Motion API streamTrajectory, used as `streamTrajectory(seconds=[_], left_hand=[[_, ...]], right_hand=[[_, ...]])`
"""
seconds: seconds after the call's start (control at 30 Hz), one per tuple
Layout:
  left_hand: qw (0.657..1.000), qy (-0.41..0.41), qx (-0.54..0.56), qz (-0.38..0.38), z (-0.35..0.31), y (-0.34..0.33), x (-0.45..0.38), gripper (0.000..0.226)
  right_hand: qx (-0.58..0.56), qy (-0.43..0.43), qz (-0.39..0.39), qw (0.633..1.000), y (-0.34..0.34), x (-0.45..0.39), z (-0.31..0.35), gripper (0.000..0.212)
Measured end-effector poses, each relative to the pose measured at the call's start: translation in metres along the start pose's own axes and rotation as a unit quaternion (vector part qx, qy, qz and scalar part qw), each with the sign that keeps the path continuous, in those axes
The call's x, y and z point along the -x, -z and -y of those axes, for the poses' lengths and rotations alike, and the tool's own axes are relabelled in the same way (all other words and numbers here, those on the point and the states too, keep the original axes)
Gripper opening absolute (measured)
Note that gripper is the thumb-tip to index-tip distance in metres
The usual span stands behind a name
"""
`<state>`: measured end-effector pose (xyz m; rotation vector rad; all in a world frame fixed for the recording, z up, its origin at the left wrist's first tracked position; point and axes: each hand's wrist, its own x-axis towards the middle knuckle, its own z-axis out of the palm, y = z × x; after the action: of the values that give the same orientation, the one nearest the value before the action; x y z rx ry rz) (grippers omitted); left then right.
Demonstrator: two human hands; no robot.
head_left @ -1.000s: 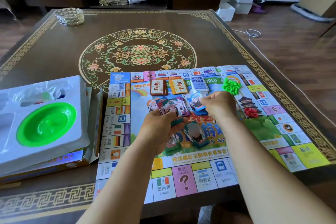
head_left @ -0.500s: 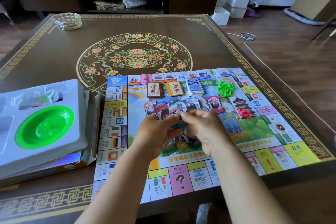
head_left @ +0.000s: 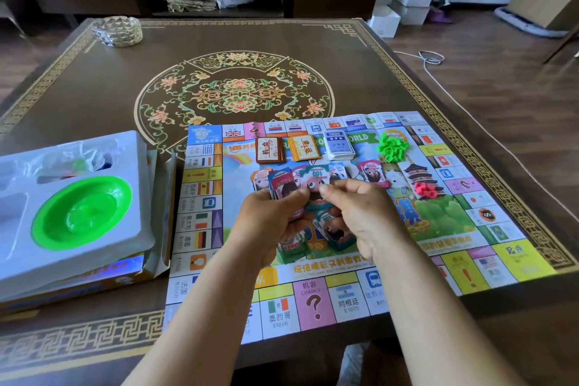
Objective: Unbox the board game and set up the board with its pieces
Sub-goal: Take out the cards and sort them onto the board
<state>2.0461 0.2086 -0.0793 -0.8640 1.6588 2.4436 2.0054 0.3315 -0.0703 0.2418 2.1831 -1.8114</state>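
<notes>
Hands hide board [head_left: 351,301] centre; bag [head_left: 84,160] contents blurred

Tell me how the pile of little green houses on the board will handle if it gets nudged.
The green houses look like tiny loose plastic pieces in a heap, so a nudge would probably scatter them rather than move them together. They seem very light. The board looks like a glossy sheet, so they would likely slide easily.

Our left hand [head_left: 266,222] curls its fingers around a fan of notes; our right hand [head_left: 360,213] pinches at their top edge, both bare forearms reaching forward.
</notes>
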Motion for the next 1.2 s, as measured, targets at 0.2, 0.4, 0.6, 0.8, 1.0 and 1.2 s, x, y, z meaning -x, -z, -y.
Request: streamTrajectory(seconds=[0.2,0.4,0.6,0.8,1.0,1.2], left_hand=[[1.0,-0.001,-0.008,0.002,-0.001,0.003,0.001,0.01],[1.0,0.005,-0.005,0.0,0.0,-0.001,0.001,0.01],[1.0,-0.006,-0.001,-0.005,-0.002,0.0,0.001,0.015],[1.0,0.019,0.02,-0.007,-0.007,0.007,-0.001,0.017],[0.999,0.028,0.024,-0.016,-0.007,0.005,0.001,0.016],[1.0,0.02,0.013,-0.003,-0.003,0.001,0.002,0.006]], right_hand=[[-0.026,-0.014,-0.002,1.0,0.011,0.003,0.003,0.006],[-0.003,-0.017,0.008,1.0,0.008,-0.001,0.0,0.01],[0.013,-0.018,-0.01,1.0,0.02,-0.001,0.004,0.009],[0.197,-0.01,-0.005,0.98,0.031,0.001,-0.006,0.02],[0.287,-0.001,0.015,0.958,0.026,0.0,-0.014,0.027],[0.221,0.033,0.005,0.975,0.025,0.004,-0.006,0.025]])
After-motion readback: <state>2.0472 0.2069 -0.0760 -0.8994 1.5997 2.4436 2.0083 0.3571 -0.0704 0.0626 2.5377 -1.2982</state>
